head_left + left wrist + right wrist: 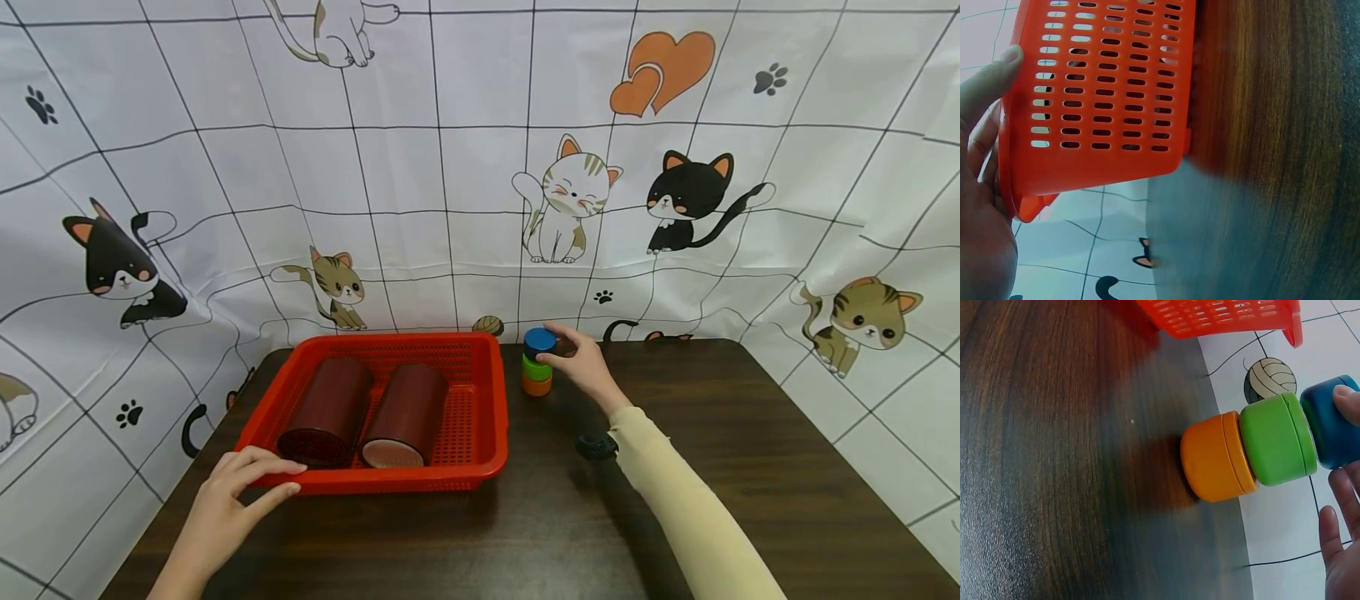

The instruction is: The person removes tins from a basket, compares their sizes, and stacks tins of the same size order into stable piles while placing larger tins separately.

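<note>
1. The right hand (581, 367) pinches the blue jar (540, 342) between thumb and fingers, atop a stack right of the basket, towards the table's (450, 550) far side.
2. Below it come the green jar (1277, 440), then the orange jar (1216, 456). The blue one looks slightly out of line; whether it sits flush, I cannot tell.
3. Handling it well likely calls for a light, level pinch and straight up-or-down motion; sideways pressure could topple the stack.
4. The left hand (232, 500) grips the red basket (405, 479) by its rim near the near left corner.
5. Inside, two brown cylinders lie side by side: the left one (333, 400) dark-ended, the right one (408, 408) pale-ended.
6. The jars' contents cannot be seen.
</note>
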Demonstrator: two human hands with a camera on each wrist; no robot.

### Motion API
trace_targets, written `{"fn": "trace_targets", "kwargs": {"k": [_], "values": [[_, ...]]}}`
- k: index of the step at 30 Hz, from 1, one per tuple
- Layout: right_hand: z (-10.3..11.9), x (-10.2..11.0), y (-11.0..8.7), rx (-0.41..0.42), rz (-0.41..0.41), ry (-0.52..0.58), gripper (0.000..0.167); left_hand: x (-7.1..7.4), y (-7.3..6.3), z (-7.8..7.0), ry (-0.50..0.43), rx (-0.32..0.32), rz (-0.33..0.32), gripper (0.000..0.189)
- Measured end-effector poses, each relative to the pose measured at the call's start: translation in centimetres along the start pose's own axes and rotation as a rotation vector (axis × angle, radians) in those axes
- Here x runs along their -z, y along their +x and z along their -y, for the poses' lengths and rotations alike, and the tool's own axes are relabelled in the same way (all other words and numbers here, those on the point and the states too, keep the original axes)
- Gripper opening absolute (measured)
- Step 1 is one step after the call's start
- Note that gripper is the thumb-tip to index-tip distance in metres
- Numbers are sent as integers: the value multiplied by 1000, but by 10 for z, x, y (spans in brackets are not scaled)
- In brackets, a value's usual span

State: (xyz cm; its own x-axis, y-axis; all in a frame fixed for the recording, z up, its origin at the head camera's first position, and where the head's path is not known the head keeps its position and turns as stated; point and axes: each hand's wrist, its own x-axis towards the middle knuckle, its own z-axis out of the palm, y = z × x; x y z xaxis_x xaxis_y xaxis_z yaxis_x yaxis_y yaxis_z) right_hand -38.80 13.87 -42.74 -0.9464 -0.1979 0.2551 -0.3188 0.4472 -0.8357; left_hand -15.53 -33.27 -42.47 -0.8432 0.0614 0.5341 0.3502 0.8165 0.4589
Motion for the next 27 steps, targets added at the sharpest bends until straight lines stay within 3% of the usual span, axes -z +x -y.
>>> {"fn": "trace_targets", "kwargs": {"k": [27], "values": [[-7,-2,-2,0,-11,-26,59,0,0,-2,9,13,8,35]]}}
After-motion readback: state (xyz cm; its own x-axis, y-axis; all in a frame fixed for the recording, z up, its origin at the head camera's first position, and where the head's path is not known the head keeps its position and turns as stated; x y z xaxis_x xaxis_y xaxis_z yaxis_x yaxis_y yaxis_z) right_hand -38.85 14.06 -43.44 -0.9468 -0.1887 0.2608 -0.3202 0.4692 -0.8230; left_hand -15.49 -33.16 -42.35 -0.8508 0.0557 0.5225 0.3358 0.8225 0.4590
